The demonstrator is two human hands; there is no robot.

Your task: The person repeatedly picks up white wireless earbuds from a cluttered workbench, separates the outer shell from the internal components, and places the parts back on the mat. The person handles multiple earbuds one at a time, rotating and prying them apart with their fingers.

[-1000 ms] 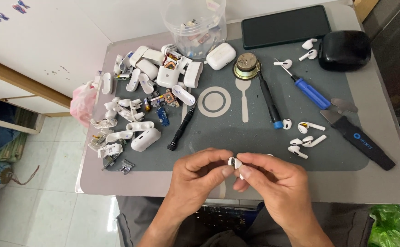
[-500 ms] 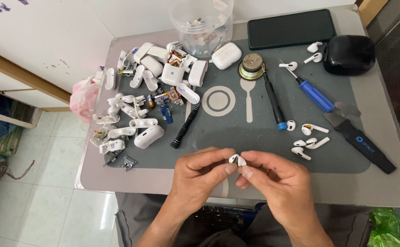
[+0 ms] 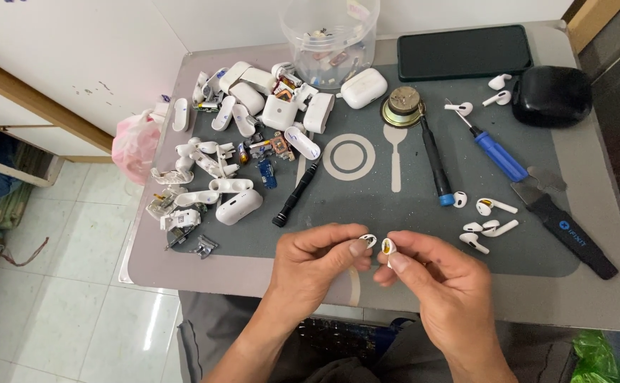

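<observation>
My left hand (image 3: pixel 317 266) pinches a small white earbud cap (image 3: pixel 368 240) between thumb and forefinger. My right hand (image 3: pixel 441 280) pinches the rest of the white earbud (image 3: pixel 388 247), whose open end shows a yellowish inside. The two pieces sit a finger's width apart, just above the near edge of the grey mat (image 3: pixel 409 177). Both hands hover over the table's front edge.
A heap of opened white earbud cases and parts (image 3: pixel 242 149) lies at the left. Loose earbuds (image 3: pixel 487 216), a blue screwdriver (image 3: pixel 491 150), a black pry tool (image 3: pixel 565 227), a black pen tool (image 3: pixel 296 195), a clear tub (image 3: pixel 331 35), a dark phone (image 3: pixel 465 51) and a black case (image 3: pixel 551 96) surround the mat.
The earbud that my fingers held together has come apart into two pieces, one in each hand. The hands have drawn slightly apart.
</observation>
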